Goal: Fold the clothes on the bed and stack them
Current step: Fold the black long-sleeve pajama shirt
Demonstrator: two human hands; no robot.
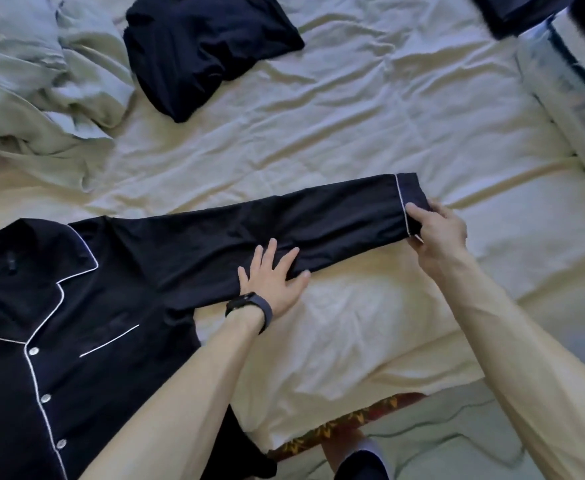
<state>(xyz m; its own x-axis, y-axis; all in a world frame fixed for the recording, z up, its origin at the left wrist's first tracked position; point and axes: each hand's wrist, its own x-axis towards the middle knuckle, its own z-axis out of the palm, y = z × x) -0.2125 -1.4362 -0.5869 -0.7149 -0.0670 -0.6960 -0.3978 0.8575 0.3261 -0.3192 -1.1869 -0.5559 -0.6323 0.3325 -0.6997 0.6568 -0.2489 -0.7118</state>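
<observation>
Looking down on a bed [353, 133] spread with a wrinkled cream sheet. Pressing the left hand [273, 275] flat, fingers straight and fanned, on the near edge of a dark sleeve [318, 220], about halfway along it. Wearing a dark watch band [249, 308] on that wrist. Pinching the cuff [409, 192] at the sleeve's far end with the right hand [438, 233], fingers closed on the cloth just past its white piping. Holding the sleeve stretched straight out to the right from a navy pyjama shirt [59, 323], lying face up at the near left of the bed, with white piping, a chest pocket and pale buttons showing.

Taking in a folded dark garment [201, 46] resting on the sheet at the far side, just beside a crumpled grey-green blanket [35, 81] at the far left. Catching a pale pillow [568, 98] at the right edge, and a strip of patterned carpet [353, 420] below the bed's near edge.
</observation>
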